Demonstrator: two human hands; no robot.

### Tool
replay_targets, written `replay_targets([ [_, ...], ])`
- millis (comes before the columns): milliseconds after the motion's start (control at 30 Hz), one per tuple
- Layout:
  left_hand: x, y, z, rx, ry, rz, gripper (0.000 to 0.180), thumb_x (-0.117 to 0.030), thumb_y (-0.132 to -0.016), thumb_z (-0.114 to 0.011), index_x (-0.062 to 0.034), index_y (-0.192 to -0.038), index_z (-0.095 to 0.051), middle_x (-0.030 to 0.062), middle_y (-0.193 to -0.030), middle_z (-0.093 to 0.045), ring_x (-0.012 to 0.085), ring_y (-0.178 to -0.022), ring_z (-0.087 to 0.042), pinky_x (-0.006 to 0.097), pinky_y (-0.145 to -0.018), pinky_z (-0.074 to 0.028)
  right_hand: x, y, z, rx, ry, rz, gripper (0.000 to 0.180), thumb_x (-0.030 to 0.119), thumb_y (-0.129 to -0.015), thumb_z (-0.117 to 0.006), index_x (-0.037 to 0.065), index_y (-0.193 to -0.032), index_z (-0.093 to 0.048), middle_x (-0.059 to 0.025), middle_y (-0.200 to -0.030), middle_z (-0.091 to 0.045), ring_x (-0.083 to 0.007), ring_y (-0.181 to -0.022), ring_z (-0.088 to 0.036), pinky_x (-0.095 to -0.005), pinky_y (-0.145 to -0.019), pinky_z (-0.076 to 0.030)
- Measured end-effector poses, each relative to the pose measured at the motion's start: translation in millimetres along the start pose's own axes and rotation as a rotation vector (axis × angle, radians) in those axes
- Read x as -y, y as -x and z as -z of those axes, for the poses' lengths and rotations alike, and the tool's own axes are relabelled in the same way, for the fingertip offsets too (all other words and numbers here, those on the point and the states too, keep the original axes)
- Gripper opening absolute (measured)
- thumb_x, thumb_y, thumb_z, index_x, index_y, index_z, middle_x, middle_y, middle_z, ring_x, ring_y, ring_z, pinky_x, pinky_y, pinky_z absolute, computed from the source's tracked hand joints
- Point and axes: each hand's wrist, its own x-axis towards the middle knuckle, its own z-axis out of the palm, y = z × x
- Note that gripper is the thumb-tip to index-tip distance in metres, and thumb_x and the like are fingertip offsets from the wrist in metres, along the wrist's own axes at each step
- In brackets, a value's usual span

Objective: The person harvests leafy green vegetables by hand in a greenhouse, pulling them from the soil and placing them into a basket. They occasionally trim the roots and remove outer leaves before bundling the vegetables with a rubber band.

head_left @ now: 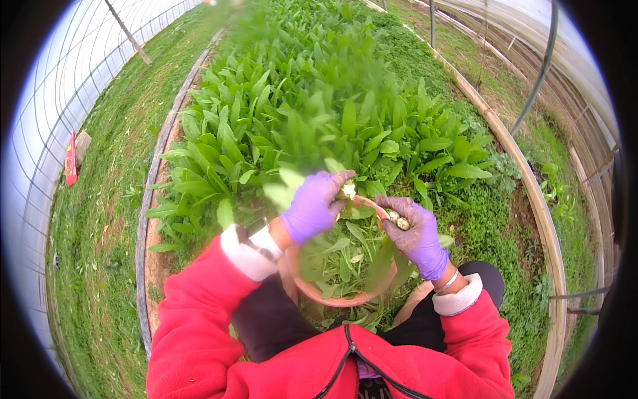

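Head view: left hand (312,207) closed on a leafy plant (345,191) at its pale base, above the basin (312,289). Right hand (417,234) curled around small pale stem bits (397,220), touching the basin rim. Vegetable bed (319,100) beyond.

Greenhouse tunnel, daylight coming in diffuse through the translucent plastic cover (63,86) arching from 9 to 11 o'clock. Metal hoops (539,70) curving down at 1–2 o'clock. Raised bed (319,100) of leafy greens running from centre toward 12 o'clock, wooden edging boards (156,166) bordering it at 10 and at 2–4 o'clock (531,193). Low weeds and grass (100,253) covering the ground at 8–9 o'clock and along the right path at 3. Red flat object (70,159) lying beside a pale block (82,145) at 9 o'clock. Diagonal brace pole (127,32) leaning at 11.
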Motion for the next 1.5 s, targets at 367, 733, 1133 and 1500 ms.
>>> replay_targets([
  [367, -38, 10, -24, -0.087, 0.066, -0.115, 0.073, -0.011, -0.075, -0.080, -0.0048, -0.139, -0.046, 0.0179, -0.110, -0.066, 0.0359, -0.098, -0.066, 0.040, -0.083, -0.054, -5, -1, -12, -0.022, -0.381, 0.011, 0.047, 0.001, -0.079, -0.077, 0.002, -0.124, -0.064, -0.0085, -0.118, -0.066, -0.0193, -0.106, -0.061, -0.0323, -0.096, -0.048],
  [733, -24, 11, -23, -0.040, 0.081, -0.232, 0.052, -0.011, -0.081, -0.074, -0.0054, -0.129, -0.056, 0.0172, -0.112, -0.067, 0.0346, -0.098, -0.068, 0.038, -0.081, -0.056, -2, -1, 0, 0.019, -0.452, -0.150, 0.032, 0.007, -0.080, -0.079, 0.002, -0.111, -0.069, -0.0059, -0.107, -0.067, -0.0160, -0.100, -0.060, -0.0311, -0.093, -0.046],
  [1133, -10, -11, 29, 0.264, -0.071, 0.069, 0.062, -0.030, -0.088, -0.068, -0.0012, -0.139, -0.047, 0.0244, -0.134, -0.054, 0.0353, -0.122, -0.056, 0.038, -0.098, -0.047, 7, -6, 14, 0.105, -0.710, -0.356, 0.042, 0.021, -0.078, -0.081, -0.001, -0.113, -0.069, -0.0082, -0.111, -0.071, -0.0176, -0.102, -0.065, -0.0330, -0.098, -0.049],
  [1500, -45, 10, -43, 0.171, 0.746, 0.260, 0.060, -0.021, -0.093, -0.067, 0.0011, -0.142, -0.040, 0.0167, -0.123, -0.060, 0.0240, -0.113, -0.060, 0.035, -0.096, -0.048, -7, -6, -6, -0.005, -0.836, -0.433, 0.031, 0.006, -0.086, -0.073, 0.000, -0.115, -0.067, -0.0038, -0.103, -0.071, -0.0106, -0.091, -0.065, -0.0258, -0.084, -0.053],
])
